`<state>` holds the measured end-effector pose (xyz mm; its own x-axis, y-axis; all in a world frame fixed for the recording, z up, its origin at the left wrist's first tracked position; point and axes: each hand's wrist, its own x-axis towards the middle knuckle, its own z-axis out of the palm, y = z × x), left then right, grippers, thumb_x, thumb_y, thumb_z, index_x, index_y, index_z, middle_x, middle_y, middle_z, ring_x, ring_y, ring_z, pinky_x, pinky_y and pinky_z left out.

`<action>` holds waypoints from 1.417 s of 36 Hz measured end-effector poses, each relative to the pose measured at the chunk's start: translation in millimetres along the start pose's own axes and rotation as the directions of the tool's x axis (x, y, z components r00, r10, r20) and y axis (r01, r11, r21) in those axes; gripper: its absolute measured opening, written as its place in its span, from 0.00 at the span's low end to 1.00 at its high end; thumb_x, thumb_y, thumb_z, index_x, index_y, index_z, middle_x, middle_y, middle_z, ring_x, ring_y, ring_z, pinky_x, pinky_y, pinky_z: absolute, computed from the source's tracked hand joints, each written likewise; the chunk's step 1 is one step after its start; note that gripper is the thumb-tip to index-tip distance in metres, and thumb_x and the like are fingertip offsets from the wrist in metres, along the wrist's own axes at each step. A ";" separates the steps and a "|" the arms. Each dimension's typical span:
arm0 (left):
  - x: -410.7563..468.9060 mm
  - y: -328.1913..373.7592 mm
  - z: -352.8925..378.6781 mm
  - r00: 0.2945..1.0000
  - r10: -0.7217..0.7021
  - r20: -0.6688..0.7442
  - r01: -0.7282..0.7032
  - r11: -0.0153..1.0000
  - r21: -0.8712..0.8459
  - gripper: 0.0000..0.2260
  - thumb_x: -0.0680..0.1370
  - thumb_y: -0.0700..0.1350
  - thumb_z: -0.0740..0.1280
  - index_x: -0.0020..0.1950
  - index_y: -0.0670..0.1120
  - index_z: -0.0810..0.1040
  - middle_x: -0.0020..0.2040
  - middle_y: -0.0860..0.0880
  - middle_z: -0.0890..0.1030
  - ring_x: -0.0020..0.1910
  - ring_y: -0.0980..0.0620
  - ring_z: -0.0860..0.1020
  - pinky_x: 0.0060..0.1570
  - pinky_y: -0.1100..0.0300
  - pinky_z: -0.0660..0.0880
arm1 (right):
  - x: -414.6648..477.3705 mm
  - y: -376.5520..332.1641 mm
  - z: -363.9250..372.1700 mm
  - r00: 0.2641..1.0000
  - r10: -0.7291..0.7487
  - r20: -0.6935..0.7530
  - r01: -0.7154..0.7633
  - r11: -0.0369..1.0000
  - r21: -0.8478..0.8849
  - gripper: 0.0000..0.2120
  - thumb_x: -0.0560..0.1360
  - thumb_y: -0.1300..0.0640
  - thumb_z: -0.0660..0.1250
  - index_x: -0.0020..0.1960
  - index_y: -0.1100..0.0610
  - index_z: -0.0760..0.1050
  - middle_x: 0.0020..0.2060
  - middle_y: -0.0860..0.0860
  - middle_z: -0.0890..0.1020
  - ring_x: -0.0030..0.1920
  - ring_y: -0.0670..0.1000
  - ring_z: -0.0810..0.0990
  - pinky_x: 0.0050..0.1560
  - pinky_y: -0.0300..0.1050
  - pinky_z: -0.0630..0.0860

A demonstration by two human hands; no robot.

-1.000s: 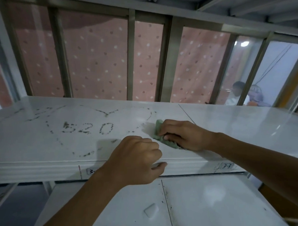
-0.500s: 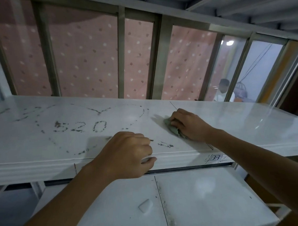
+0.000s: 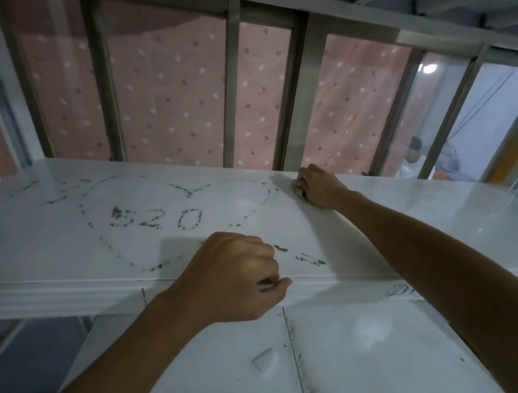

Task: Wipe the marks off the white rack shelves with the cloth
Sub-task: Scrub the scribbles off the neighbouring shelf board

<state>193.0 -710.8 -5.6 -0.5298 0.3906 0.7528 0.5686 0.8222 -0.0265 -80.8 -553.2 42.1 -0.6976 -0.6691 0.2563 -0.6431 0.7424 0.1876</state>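
Observation:
The upper white shelf [image 3: 71, 247] carries dark marks: a dotted heart outline with "520" [image 3: 157, 218] inside it and smudges [image 3: 310, 260] near the front edge. My right hand [image 3: 319, 185] presses a pale green cloth [image 3: 298, 192] onto the shelf near its back edge, right of the heart. Only a sliver of the cloth shows under the fingers. My left hand [image 3: 233, 280] is curled over the shelf's front lip, thumb under the edge. A lower white shelf [image 3: 378, 365] lies below.
Metal uprights [image 3: 290, 93] and a pink dotted curtain [image 3: 173, 88] stand behind the shelf. A person in white [image 3: 412, 160] sits beyond the bars at the far right. The lower shelf has a dirty seam [image 3: 299, 367] and a small white chip [image 3: 265, 358].
My right hand has slid the cloth away from me, from the shelf's front-middle to near its back edge. My left hand has kept its grip on the front lip.

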 end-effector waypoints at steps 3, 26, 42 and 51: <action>1.0 0.7 -0.5 1.000 -0.010 -0.002 0.010 1.000 0.004 0.19 0.77 0.51 0.72 0.27 0.48 0.77 0.25 0.52 0.70 0.25 0.52 0.66 0.24 0.58 0.67 | 23.3 -5.1 4.0 0.998 -0.017 0.056 0.019 0.999 -0.032 0.14 0.84 0.55 0.55 0.64 0.62 0.70 0.61 0.57 0.74 0.56 0.57 0.73 0.56 0.54 0.74; -2.1 2.7 -1.1 0.995 -0.100 0.002 0.100 0.995 0.017 0.22 0.77 0.51 0.73 0.26 0.47 0.71 0.25 0.52 0.68 0.25 0.53 0.64 0.24 0.57 0.66 | 22.1 -51.6 -6.9 0.742 -0.656 -0.138 0.670 0.733 0.118 0.10 0.84 0.55 0.55 0.58 0.60 0.71 0.51 0.53 0.74 0.41 0.54 0.74 0.43 0.46 0.73; -16.6 7.9 -0.6 0.997 -0.069 -0.046 0.071 0.996 0.052 0.15 0.78 0.50 0.72 0.32 0.48 0.81 0.29 0.53 0.77 0.29 0.52 0.73 0.27 0.55 0.71 | -81.9 -81.1 -35.6 0.643 -0.718 -0.268 0.766 0.608 0.209 0.07 0.83 0.58 0.63 0.56 0.60 0.77 0.50 0.50 0.76 0.43 0.48 0.75 0.44 0.35 0.71; -21.1 9.6 -4.6 0.999 -0.029 -0.044 0.031 0.998 0.061 0.11 0.78 0.49 0.71 0.38 0.48 0.87 0.35 0.53 0.84 0.34 0.51 0.82 0.29 0.55 0.77 | -80.6 -65.9 -36.5 0.824 -0.497 -0.272 0.563 0.774 0.289 0.14 0.79 0.43 0.66 0.55 0.53 0.75 0.47 0.46 0.72 0.40 0.46 0.73 0.43 0.47 0.75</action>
<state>212.6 -713.1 -18.7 -0.5178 0.3484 0.7814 0.5123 0.8577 -0.0430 29.4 -546.9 43.7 -0.1689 -0.9111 0.3760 -0.9820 0.1884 0.0154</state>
